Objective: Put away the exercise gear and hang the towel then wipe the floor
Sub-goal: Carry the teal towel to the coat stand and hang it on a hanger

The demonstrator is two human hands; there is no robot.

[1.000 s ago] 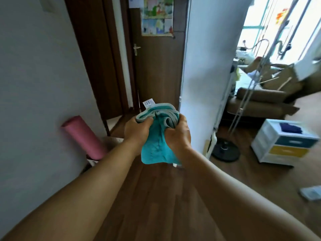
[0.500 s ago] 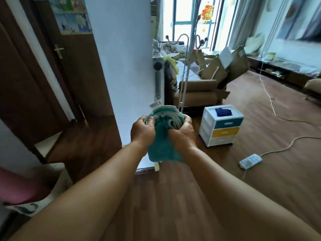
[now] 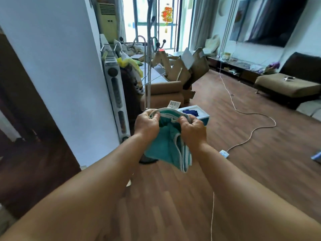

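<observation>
Stretching ahead, the wooden floor (image 3: 234,153) lay unwiped, a white cord (image 3: 251,134) snaking across it at about 2 o'clock. The metal coat stand (image 3: 149,54) rose at 12 o'clock, its hooks bare, so hanging seemed still undone. The teal towel (image 3: 166,146) sat bunched at centre, not yet hung, the left hand (image 3: 146,125) and right hand (image 3: 192,130) each pinching its white-trimmed top edge.

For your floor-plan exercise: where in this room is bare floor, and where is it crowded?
Bare wood floor lies between the white cable and the brown ottoman. Crowded: around the metal coat stand, torn cardboard boxes and white drawer unit behind the teal towel.
</observation>
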